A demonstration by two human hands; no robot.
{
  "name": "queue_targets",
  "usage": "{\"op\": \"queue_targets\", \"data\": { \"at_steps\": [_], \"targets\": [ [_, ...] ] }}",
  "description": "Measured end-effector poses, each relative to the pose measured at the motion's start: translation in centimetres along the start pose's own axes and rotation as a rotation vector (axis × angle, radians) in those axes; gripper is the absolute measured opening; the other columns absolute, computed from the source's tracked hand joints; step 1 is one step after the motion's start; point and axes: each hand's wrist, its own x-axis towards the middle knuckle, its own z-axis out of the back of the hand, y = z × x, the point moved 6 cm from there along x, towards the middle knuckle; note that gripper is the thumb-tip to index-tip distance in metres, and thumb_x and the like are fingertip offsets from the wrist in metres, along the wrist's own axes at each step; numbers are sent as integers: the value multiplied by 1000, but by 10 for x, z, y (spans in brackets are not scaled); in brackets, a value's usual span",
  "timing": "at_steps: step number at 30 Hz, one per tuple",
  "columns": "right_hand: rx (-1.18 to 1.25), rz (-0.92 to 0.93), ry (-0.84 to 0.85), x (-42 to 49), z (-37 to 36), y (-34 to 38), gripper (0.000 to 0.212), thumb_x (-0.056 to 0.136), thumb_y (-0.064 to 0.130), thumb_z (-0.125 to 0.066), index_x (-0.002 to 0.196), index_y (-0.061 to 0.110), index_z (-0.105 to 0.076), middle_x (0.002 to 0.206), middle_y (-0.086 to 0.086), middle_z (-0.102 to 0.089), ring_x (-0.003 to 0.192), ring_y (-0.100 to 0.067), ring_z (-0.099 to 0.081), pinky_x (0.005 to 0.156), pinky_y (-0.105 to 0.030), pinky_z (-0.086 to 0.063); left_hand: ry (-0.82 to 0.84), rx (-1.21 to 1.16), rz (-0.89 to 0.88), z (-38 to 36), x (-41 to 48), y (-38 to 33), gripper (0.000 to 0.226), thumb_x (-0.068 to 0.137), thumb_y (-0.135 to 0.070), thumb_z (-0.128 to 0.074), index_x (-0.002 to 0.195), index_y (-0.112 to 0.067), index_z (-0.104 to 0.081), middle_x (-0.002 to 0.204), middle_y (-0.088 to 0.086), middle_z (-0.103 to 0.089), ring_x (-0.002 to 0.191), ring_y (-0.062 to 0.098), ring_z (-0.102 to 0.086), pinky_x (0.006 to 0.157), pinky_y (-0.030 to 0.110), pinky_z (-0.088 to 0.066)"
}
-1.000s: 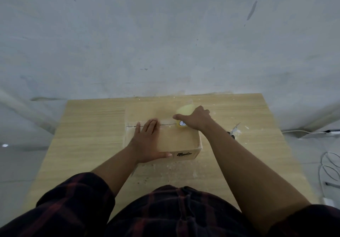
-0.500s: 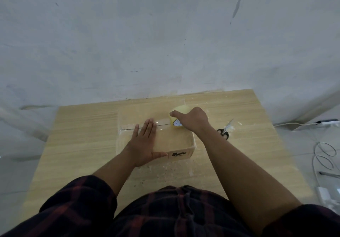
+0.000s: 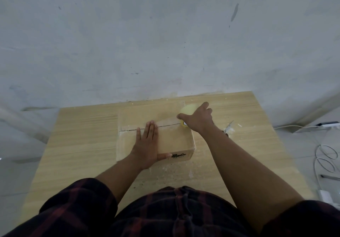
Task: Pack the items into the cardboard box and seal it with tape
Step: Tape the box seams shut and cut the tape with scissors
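The closed cardboard box (image 3: 174, 139) sits in the middle of the wooden table (image 3: 82, 144), its top seam running left to right. My left hand (image 3: 147, 144) lies flat on the lid, fingers straight across the seam, thumb hooked over the near edge. My right hand (image 3: 197, 119) grips a yellowish roll of tape (image 3: 187, 108) at the right end of the seam, near the box's far right corner. A strip of clear tape seems to run along the seam between the hands.
Scissors (image 3: 228, 128) lie on the table just right of the box, partly behind my right forearm. White cables (image 3: 325, 155) and a power strip (image 3: 327, 125) are on the floor to the right. A grey wall stands close behind the table.
My right hand has moved the tape roll to the right and slightly away, toward the box's far right corner. My left hand stays flat on the lid.
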Motion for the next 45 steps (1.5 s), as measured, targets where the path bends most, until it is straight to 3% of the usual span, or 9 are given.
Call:
{"op": "queue_targets", "data": {
  "at_steps": [6, 11, 15, 20, 24, 30, 33, 40, 45],
  "targets": [
    [9, 15, -14, 0, -2, -1, 125, 69, 65, -87, 155, 14, -12, 145, -18, -35, 123, -44, -57, 95, -54, -57, -18, 23, -17, 0, -5, -3, 131, 83, -99, -17, 165, 0, 12, 174, 17, 18, 162, 30, 16, 129, 63, -1],
    [1, 28, -26, -2, -1, -1, 123, 72, 64, -87, 156, 13, -13, 147, -18, -35, 124, -45, -57, 91, -51, -56, -58, 78, -38, 10, 3, 0, 142, 71, -102, -33, 164, 2, -9, 172, 21, -12, 160, 37, -11, 124, 70, -12],
    [-17, 28, -47, -3, 0, -3, 123, 71, 65, -86, 157, 13, -14, 146, -16, -37, 122, -44, -58, 82, -46, -50, -82, 81, -31, 7, 3, 0, 144, 68, -105, -30, 163, 2, -17, 168, 20, -20, 157, 37, -19, 121, 72, -19],
    [-33, 22, -50, -3, 0, -5, 122, 73, 66, -84, 157, 12, -14, 144, -14, -38, 121, -43, -58, 78, -45, -46, -83, 68, -9, -9, -7, -4, 130, 81, -97, -19, 166, 0, -1, 176, 18, 1, 164, 33, 0, 126, 68, -12],
    [-40, 34, -46, -5, 1, -5, 120, 73, 68, -83, 155, 14, -15, 144, -14, -39, 119, -43, -59, 79, -46, -50, -100, 62, 5, -12, -11, -6, 123, 88, -92, -23, 167, -1, 2, 176, 17, 7, 164, 32, 4, 127, 67, -9],
    [-63, 45, -34, -6, 3, -6, 121, 74, 69, -82, 157, 13, -13, 146, -14, -38, 116, -42, -60, 75, -45, -47, -34, 34, -51, 0, 7, -7, 142, 76, -101, -33, 164, 0, 13, 173, 17, 22, 162, 28, 19, 127, 68, -3],
    [-78, 49, -26, -7, 3, -5, 124, 75, 68, -82, 159, 12, -10, 148, -14, -36, 116, -43, -60, 76, -45, -48, -27, 39, -44, 1, 11, -9, 146, 72, -103, -31, 164, 0, 15, 172, 17, 24, 161, 29, 20, 127, 67, 0],
    [-76, 56, -18, -6, 5, -2, 121, 76, 66, -82, 157, 11, -12, 146, -14, -37, 114, -41, -61, 76, -44, -46, -110, 49, -47, -4, -2, -13, 127, 86, -93, -27, 166, -2, 7, 176, 14, 13, 163, 25, 12, 129, 63, -5],
    [-75, 59, -18, -7, 7, -3, 119, 74, 68, -82, 155, 13, -14, 145, -14, -38, 115, -41, -61, 85, -50, -56, -62, 31, -97, 3, 3, -13, 131, 84, -94, -34, 165, -2, 14, 174, 14, 22, 161, 24, 23, 130, 60, 5]
  ]
}}
